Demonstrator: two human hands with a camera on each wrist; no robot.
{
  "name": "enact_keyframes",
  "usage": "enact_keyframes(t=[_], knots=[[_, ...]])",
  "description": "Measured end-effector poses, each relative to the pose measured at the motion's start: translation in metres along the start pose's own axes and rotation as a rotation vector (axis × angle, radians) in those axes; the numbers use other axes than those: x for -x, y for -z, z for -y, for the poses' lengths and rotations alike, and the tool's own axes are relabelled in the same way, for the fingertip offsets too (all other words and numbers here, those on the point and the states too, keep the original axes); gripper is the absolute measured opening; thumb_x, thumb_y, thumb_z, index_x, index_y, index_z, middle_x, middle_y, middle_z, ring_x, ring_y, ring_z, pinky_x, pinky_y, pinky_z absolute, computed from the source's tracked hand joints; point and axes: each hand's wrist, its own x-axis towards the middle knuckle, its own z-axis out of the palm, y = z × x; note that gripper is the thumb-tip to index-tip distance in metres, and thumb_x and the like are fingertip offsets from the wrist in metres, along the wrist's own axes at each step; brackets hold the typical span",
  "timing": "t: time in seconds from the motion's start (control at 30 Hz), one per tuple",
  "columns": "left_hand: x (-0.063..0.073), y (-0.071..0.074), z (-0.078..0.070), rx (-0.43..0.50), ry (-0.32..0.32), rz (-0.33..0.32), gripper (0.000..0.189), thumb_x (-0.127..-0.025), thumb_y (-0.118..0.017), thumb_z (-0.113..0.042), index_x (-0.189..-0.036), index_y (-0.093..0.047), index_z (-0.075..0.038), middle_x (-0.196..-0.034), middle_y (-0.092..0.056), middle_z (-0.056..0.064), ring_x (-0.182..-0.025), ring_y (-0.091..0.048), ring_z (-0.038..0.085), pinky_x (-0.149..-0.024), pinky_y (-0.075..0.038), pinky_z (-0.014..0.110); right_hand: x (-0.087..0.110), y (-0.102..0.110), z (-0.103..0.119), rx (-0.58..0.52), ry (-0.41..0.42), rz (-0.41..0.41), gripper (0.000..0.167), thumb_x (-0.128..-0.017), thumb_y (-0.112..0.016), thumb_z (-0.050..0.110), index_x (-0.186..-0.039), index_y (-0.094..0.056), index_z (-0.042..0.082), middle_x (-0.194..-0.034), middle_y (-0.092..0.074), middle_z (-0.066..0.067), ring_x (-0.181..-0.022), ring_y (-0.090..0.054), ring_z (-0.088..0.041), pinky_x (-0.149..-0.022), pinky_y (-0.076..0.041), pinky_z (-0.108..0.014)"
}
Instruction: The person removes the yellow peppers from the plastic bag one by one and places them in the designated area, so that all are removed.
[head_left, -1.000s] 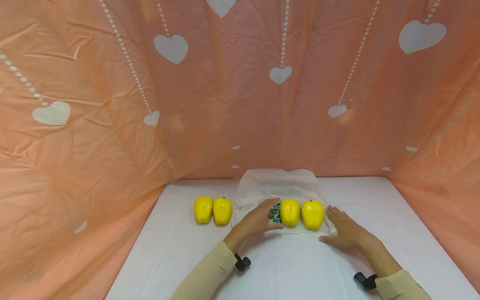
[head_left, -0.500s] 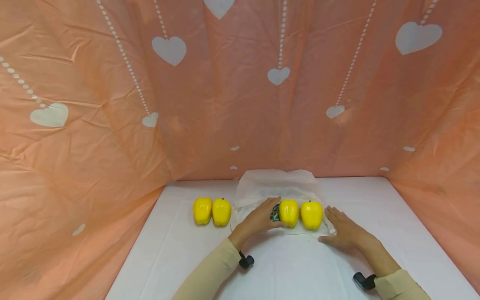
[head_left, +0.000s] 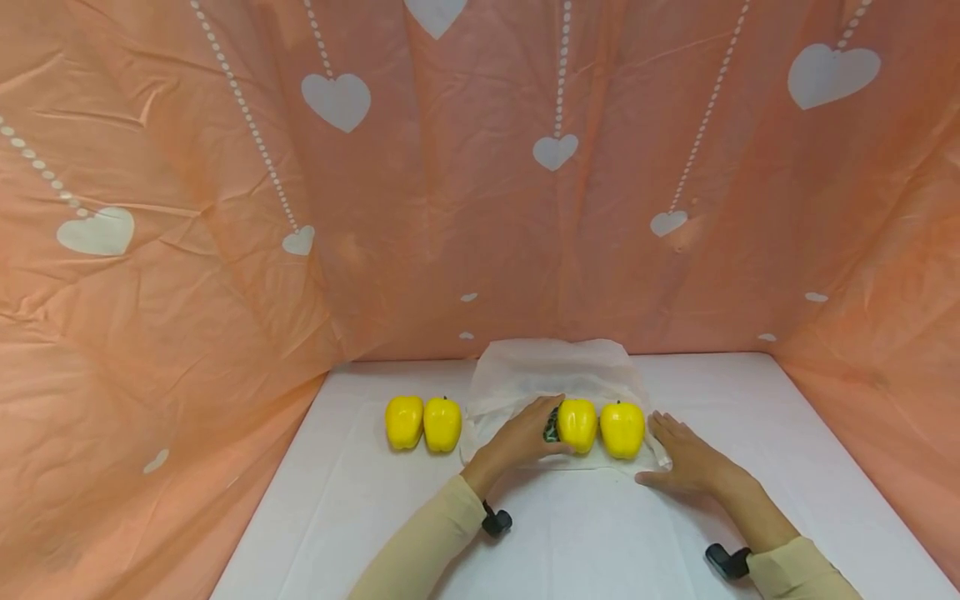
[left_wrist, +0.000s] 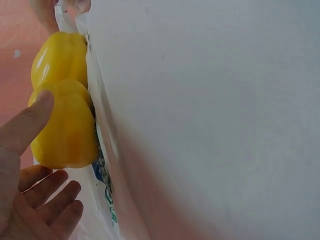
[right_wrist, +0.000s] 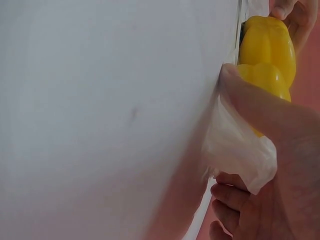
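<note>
Two yellow bell peppers lie side by side on a thin whitish plastic bag (head_left: 558, 362) with a green print. My left hand (head_left: 520, 435) is at the left of the nearer-to-it bell pepper (head_left: 577, 426); in the left wrist view its thumb (left_wrist: 30, 120) overlaps the pepper, with the loosely bent fingers (left_wrist: 57, 195) beside its side. My right hand (head_left: 693, 457) stands spread just right of the other bell pepper (head_left: 622, 430), at the bag's right edge. In the right wrist view, crumpled bag film (right_wrist: 240, 145) shows between its thumb (right_wrist: 250, 97) and fingers (right_wrist: 230, 205).
Two more yellow bell peppers, one (head_left: 404, 422) and its neighbour (head_left: 442, 424), sit on the white table (head_left: 337, 500) left of the bag. A peach curtain (head_left: 450, 208) with white hearts encloses the back and sides. Black wrist cameras (head_left: 497, 521) are on both wrists.
My left hand has moved slightly right, closing up on the pepper beside it, and its thumb now overlaps the pepper's lower edge. The right hand and peppers keep their places.
</note>
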Motion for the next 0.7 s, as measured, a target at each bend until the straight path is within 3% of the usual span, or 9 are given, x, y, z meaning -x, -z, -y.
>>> enact_keyframes(t=[0.7], knots=[[0.0006,-0.0009,0.0023,0.046,-0.013,-0.029,0.087,-0.092,-0.086,-0.043,-0.163,-0.043,-0.017,-0.160,-0.052,0.003,-0.143,-0.052,0.020,-0.123,-0.043,0.040,-0.0008,0.0001,-0.0009,0.007,0.007,-0.005,0.113,-0.087,-0.083,0.056,-0.162,-0.031,-0.011,-0.168,-0.025,-0.038,-0.154,-0.023,-0.060,-0.124,-0.022,-0.074]])
